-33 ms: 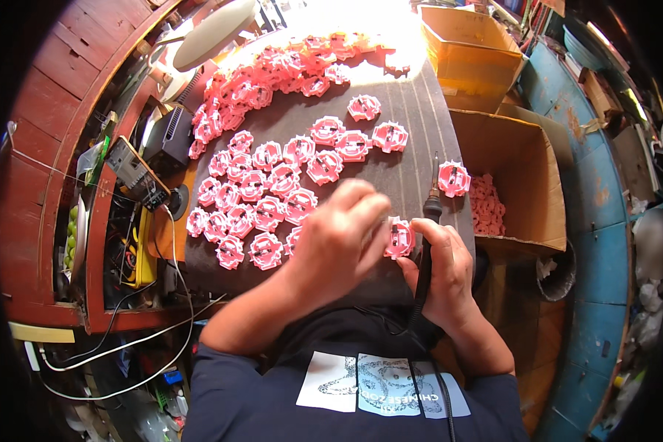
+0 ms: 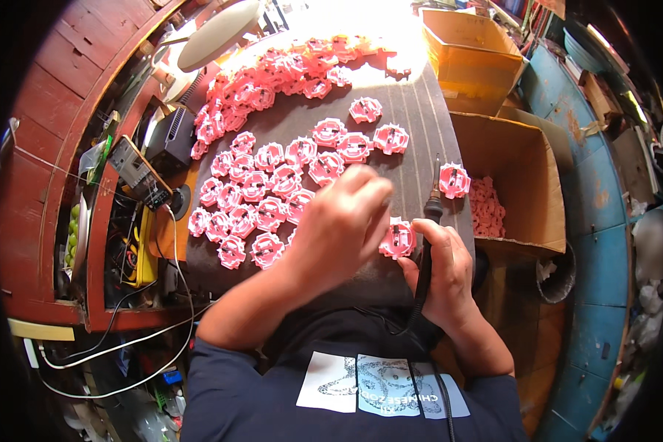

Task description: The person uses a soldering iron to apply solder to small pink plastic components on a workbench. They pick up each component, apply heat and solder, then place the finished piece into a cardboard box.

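In my right hand (image 2: 449, 276) is a soldering iron (image 2: 433, 209), its thin tip pointing away from me. The thumb and a fingertip of that hand also touch the right edge of a round pink plastic piece (image 2: 398, 239) with dark parts at its middle. My left hand (image 2: 346, 221) hovers just left of this piece, fingers curled and a little blurred; whatever they pinch is hidden. One more pink piece (image 2: 454, 180) lies right of the iron's tip. Several similar pieces (image 2: 270, 214) are spread over the dark work surface (image 2: 412, 184), some partly covered by my left hand.
A heap of pink pieces (image 2: 236, 96) fills the far left of the surface. To the right stands a cardboard box (image 2: 527, 177) with more pieces inside, and another box (image 2: 464, 59) behind it. White cables (image 2: 188, 309) hang at the left, below a black device (image 2: 171, 140).
My left hand has shifted slightly up and away from the pink piece, so more of that piece shows. The right hand and soldering iron stay nearly still.
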`<state>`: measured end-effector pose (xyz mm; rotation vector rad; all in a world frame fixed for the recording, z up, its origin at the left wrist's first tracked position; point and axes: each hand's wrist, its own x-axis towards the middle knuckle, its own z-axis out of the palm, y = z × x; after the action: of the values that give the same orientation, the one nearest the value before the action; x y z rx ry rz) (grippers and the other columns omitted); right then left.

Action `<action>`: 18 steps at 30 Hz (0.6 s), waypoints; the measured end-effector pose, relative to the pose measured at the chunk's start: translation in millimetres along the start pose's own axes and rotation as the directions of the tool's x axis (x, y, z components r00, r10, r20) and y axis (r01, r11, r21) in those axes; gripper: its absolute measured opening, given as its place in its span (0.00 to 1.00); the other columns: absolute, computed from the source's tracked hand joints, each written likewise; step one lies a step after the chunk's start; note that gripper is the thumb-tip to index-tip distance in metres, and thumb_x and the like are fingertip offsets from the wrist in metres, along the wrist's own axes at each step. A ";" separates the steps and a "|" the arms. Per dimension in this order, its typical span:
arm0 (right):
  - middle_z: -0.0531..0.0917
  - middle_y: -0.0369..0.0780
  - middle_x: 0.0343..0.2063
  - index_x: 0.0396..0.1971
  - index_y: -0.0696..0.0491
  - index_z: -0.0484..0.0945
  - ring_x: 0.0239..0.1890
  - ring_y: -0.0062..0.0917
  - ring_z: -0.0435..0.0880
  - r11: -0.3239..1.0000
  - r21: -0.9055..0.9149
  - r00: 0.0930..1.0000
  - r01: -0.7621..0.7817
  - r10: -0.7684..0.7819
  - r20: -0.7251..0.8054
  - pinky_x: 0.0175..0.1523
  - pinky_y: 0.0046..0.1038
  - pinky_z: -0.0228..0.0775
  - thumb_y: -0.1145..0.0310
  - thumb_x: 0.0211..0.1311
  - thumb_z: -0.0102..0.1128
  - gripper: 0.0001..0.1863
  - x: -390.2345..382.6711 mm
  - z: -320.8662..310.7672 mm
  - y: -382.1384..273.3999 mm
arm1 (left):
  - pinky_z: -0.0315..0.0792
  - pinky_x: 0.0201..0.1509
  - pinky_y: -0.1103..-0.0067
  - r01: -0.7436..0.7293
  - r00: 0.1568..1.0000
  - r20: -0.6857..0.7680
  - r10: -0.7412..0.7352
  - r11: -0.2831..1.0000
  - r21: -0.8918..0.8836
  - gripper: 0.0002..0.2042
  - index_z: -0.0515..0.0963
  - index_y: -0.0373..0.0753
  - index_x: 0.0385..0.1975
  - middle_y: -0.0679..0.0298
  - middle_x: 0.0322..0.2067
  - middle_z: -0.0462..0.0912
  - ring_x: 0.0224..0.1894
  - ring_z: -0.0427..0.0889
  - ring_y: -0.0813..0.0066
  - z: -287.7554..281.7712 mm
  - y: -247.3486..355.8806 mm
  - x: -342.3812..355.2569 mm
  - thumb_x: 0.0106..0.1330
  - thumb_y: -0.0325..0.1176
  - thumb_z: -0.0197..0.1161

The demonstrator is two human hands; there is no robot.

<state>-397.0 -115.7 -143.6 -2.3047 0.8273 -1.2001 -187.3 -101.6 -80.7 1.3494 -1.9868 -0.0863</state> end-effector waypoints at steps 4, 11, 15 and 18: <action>0.85 0.51 0.44 0.61 0.59 0.74 0.42 0.49 0.84 0.996 -0.090 0.999 -0.020 0.017 -0.031 0.49 0.44 0.76 0.73 0.59 0.74 0.30 1.5 -3.8 -2.1 | 0.76 0.57 0.55 -0.105 0.986 0.153 0.070 0.966 0.235 0.15 0.80 0.35 0.47 0.50 0.47 0.83 0.53 0.82 0.47 25.4 -52.6 57.0 0.60 0.24 0.65; 0.84 0.52 0.45 0.64 0.58 0.72 0.44 0.52 0.82 0.975 -0.209 0.988 -0.080 0.050 -0.145 0.50 0.48 0.74 0.78 0.55 0.73 0.34 -1.7 -2.2 7.9 | 0.71 0.59 0.51 -0.113 0.915 0.398 -0.066 0.905 0.410 0.11 0.81 0.40 0.46 0.52 0.48 0.81 0.56 0.80 0.47 53.4 -67.5 75.8 0.65 0.29 0.62; 0.83 0.53 0.45 0.64 0.58 0.72 0.43 0.52 0.82 0.967 -0.238 0.985 -0.094 0.055 -0.163 0.49 0.48 0.74 0.78 0.55 0.72 0.34 0.3 -3.9 10.4 | 0.67 0.62 0.52 -0.140 0.891 0.449 -0.066 0.901 0.411 0.13 0.80 0.42 0.48 0.52 0.46 0.80 0.55 0.80 0.50 41.8 -41.0 53.9 0.64 0.27 0.62; 0.83 0.53 0.45 0.65 0.58 0.72 0.43 0.52 0.81 0.962 -0.248 0.984 -0.114 0.075 -0.160 0.48 0.48 0.74 0.78 0.56 0.71 0.34 -0.4 -7.3 14.3 | 0.68 0.59 0.58 -0.198 0.875 0.480 -0.056 0.865 0.461 0.13 0.79 0.40 0.50 0.56 0.47 0.79 0.54 0.78 0.55 28.8 -13.2 29.1 0.66 0.29 0.62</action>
<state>-407.8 -126.6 -148.4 -2.3634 1.1979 -1.3009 -199.5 -141.1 -92.5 1.6946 -2.6088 0.1609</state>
